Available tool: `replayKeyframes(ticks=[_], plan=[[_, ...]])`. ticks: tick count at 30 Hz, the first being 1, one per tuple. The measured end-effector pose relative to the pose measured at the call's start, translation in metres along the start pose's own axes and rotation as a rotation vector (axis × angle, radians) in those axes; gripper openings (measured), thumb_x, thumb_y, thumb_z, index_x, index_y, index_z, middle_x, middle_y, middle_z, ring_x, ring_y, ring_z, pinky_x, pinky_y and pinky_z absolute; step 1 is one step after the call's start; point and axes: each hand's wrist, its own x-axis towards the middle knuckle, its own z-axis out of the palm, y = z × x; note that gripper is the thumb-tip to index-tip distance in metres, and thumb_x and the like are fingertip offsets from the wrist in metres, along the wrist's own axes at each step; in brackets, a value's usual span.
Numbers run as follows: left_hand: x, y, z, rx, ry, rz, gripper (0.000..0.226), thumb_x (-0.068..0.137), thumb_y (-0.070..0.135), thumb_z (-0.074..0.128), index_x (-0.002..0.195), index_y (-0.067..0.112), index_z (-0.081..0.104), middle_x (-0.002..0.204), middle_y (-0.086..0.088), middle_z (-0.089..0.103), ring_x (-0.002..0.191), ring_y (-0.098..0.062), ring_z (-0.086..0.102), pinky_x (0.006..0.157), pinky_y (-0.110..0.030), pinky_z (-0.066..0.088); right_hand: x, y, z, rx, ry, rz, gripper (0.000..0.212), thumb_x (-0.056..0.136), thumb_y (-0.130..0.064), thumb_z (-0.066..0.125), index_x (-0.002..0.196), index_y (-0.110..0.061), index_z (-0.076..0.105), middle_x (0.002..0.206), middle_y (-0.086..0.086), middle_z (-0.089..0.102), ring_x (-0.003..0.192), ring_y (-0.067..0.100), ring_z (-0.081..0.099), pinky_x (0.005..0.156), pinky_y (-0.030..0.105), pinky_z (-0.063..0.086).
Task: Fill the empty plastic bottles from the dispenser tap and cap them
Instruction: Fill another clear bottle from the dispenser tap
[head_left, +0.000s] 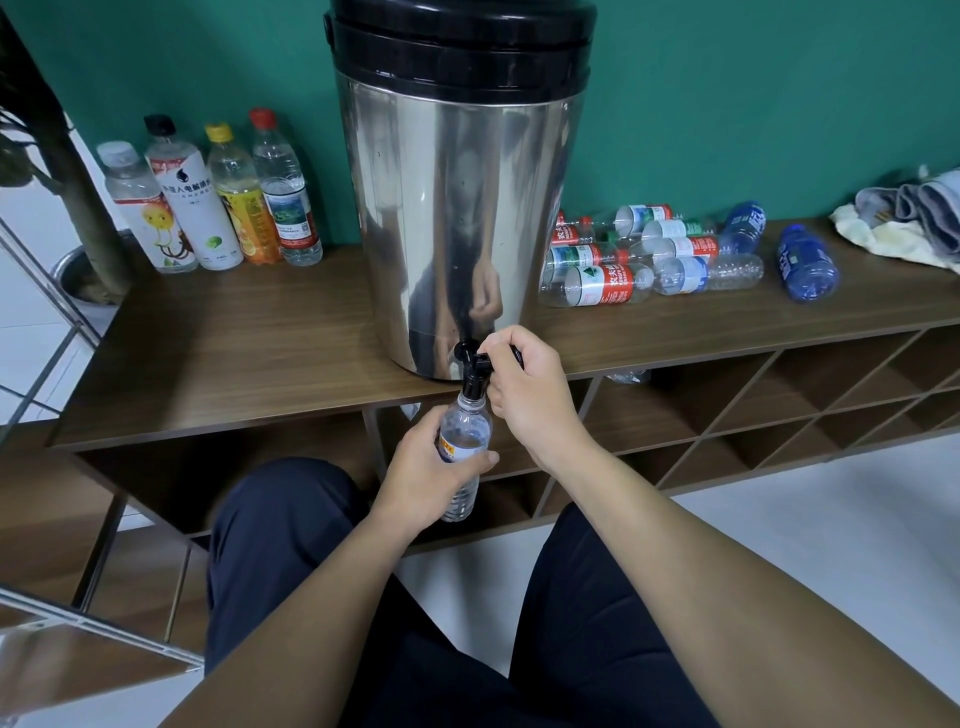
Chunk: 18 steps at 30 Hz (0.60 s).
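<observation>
A tall steel dispenser (457, 208) with a black lid stands on the wooden shelf top (234, 353). Its black tap (471, 364) sticks out over the front edge. My right hand (524, 384) grips the tap lever. My left hand (431, 475) holds a clear plastic bottle (464, 431) upright under the spout, with its open mouth right at the nozzle. The lower half of the bottle is hidden by my fingers. To the right of the dispenser lies a pile of empty bottles (639, 260) on their sides.
Four capped bottles (208, 202) stand upright at the back left, against the green wall. A blue bottle (807, 262) lies alone further right, beside crumpled cloths (904, 218). Open cubby shelves (779, 395) run below the top. My knees are under the bottle.
</observation>
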Motion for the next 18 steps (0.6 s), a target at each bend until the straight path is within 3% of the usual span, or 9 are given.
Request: replayKeyframes(ticks=[18], plan=[[0.0013, -0.0044, 0.0008, -0.016, 0.005, 0.010, 0.051, 0.085, 0.022, 0.099, 0.127, 0.031, 0.071, 0.116, 0.012, 0.082, 0.109, -0.009, 0.077, 0.108, -0.047, 0.060, -0.0017, -0.0007, 0.0004, 0.016, 0.006, -0.004, 0.027, 0.115, -0.026, 0.055, 0.089, -0.027, 0.063, 0.058, -0.021, 0.052, 0.053, 0.000, 0.047, 0.054, 0.019, 0.037]])
